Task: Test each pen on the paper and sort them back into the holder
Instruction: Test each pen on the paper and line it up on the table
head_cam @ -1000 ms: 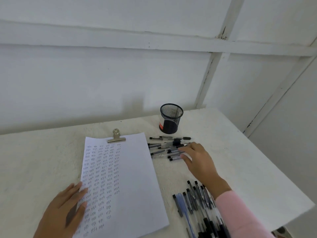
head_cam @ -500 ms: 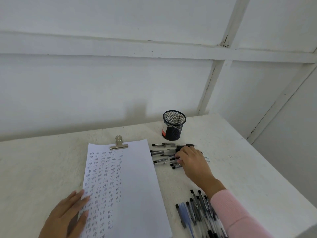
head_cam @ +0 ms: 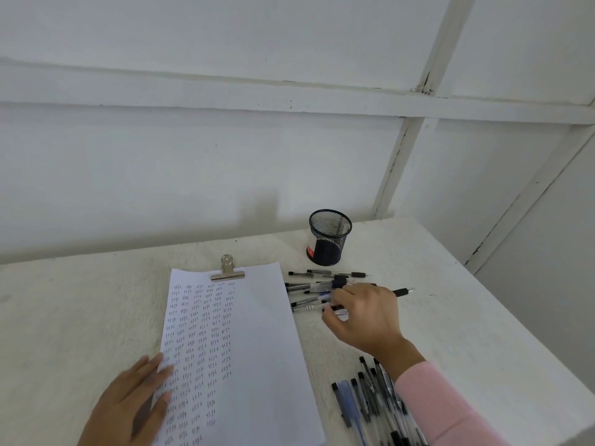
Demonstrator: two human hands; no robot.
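My left hand (head_cam: 128, 410) lies flat and released on the lower left edge of the paper (head_cam: 257, 349), fingers straight. I judge it is there to pin the sheet so it won't slide while I write, since the clip (head_cam: 227, 272) only holds the top edge. The left columns are full of small test marks; the right side is bare, so there is room for more.

My right hand (head_cam: 367, 317) is over the scattered pens (head_cam: 306, 289) in the middle right of the frame, just below the mesh holder (head_cam: 329, 238). The fingers curl down into the pile, as if choosing one. One black-gripped pen (head_cam: 402, 291) pokes out to the right from behind my hand, but I cannot tell whether I have it gripped or only cover it. The second pile (head_cam: 363, 400) lies on the bench (head_cam: 64, 317) at lower right beside my pink sleeve (head_cam: 444, 410), kept apart from the first, probably to separate tested from untested.

A second ago my right fingertips only reached the pile's right edge. Now the hand sits further over it with the fingers bent more. My left hand has stayed put.
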